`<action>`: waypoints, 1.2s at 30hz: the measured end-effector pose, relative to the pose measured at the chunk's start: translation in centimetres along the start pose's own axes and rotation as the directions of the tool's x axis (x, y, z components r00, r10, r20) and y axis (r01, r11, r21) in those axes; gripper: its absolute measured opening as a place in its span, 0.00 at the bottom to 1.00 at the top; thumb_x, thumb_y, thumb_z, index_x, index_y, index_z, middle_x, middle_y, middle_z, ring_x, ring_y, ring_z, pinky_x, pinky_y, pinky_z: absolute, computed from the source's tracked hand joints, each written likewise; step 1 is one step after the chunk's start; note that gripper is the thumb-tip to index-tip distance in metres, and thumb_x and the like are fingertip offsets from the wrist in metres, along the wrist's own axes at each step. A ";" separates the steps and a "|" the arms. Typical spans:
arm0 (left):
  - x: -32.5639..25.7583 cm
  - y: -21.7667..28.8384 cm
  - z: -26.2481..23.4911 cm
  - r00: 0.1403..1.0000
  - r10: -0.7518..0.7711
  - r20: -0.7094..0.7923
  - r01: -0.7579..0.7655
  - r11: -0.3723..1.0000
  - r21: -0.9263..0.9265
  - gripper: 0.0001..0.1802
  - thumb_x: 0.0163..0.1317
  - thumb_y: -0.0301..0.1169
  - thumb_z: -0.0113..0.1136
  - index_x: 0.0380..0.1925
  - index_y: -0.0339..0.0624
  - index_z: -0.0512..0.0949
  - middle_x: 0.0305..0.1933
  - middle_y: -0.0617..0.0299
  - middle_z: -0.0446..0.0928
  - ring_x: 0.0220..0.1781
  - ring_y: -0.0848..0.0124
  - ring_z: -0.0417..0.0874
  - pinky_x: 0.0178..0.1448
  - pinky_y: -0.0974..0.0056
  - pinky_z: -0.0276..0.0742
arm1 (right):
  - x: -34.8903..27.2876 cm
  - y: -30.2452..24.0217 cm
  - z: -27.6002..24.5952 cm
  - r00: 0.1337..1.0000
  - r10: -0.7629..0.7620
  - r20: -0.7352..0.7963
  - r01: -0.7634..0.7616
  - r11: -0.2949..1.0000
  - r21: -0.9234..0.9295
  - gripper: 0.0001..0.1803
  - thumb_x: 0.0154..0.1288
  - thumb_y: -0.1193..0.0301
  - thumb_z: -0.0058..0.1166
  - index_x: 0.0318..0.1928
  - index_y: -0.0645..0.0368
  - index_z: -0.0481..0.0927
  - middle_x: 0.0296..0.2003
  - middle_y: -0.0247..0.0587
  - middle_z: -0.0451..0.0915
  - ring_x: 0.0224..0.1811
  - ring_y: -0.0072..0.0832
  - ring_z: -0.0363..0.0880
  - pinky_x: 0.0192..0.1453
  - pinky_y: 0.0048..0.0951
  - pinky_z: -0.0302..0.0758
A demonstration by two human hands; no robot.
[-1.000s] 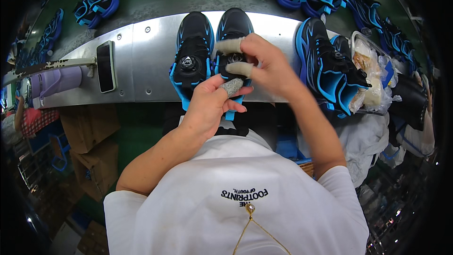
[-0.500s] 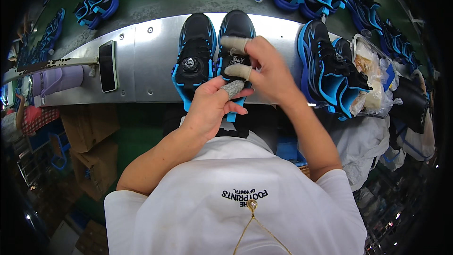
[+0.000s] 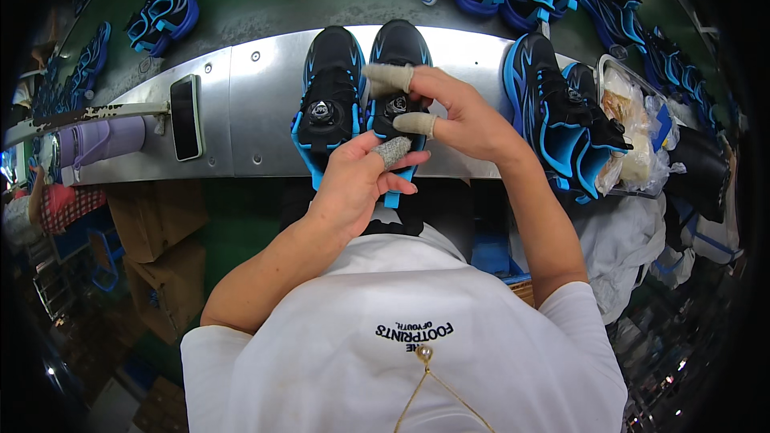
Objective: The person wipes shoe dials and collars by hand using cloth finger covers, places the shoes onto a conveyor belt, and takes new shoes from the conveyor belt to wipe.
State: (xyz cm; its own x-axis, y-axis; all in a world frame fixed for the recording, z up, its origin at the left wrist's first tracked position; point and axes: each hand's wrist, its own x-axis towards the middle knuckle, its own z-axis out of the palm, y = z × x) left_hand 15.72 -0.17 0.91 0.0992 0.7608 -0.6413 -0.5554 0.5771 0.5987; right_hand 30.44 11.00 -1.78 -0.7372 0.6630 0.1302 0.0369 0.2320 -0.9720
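Two black sneakers with light blue trim and a round dial on each tongue stand side by side before me, the left sneaker [image 3: 332, 60] and the right sneaker [image 3: 399, 42]. My left hand [image 3: 353, 180] grips the right sneaker near its collar, a grey knit cover on one finger. Over that sneaker's dial [image 3: 396, 104] hovers my right hand [image 3: 461, 116], with beige covers on thumb and forefinger. These two digits are apart on either side of the dial; I see nothing held between them.
Another pair of sneakers [image 3: 536, 80] stands to the right beside a tray [image 3: 642, 84] of plastic-wrapped items. At left lie a phone [image 3: 185, 116] and a metal bar [image 3: 96, 116] near a purple cylinder [image 3: 112, 138]. More sneakers [image 3: 170, 8] sit on the green surface beyond.
My right hand's forefinger has shifted left and its thumb slightly right, widening their gap and exposing the dial more. My left hand keeps its hold.
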 end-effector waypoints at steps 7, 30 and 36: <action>0.0 -0.2 0.0 0.998 0.009 -0.059 -0.010 1.000 -0.008 0.12 0.71 0.26 0.49 0.50 0.32 0.74 0.49 0.54 0.78 0.48 0.68 0.83 0.36 0.69 0.82 | -1.8 -0.5 4.9 0.909 0.060 -0.413 -0.162 0.963 -0.217 0.18 0.56 0.70 0.64 0.49 0.53 0.84 0.31 0.36 0.70 0.34 0.30 0.70 0.39 0.30 0.70; 0.5 6.8 -8.0 0.898 0.295 0.327 -0.434 0.471 0.768 0.21 0.54 0.25 0.64 0.51 0.42 0.77 0.45 0.68 0.74 0.39 0.78 0.66 0.46 0.73 0.64 | 15.1 8.7 4.9 0.994 0.033 0.101 0.044 0.736 -0.676 0.23 0.71 0.51 0.47 0.59 0.49 0.76 0.46 0.53 0.77 0.51 0.50 0.76 0.55 0.44 0.74; 1.3 5.8 -8.0 0.863 0.434 0.257 -0.435 0.383 0.815 0.23 0.56 0.25 0.64 0.54 0.43 0.77 0.46 0.67 0.73 0.40 0.77 0.67 0.48 0.72 0.63 | 14.8 8.6 5.1 0.997 0.066 0.045 -0.018 0.732 -0.681 0.22 0.71 0.51 0.48 0.56 0.49 0.78 0.45 0.51 0.77 0.50 0.49 0.77 0.54 0.44 0.74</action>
State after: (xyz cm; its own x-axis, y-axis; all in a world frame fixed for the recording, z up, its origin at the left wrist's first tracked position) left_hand 6.02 1.83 -0.28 0.0570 0.9838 -0.1701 0.4171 0.1313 0.8993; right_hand 16.41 19.21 -9.17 -0.7631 0.6439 0.0565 0.4995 0.6429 -0.5807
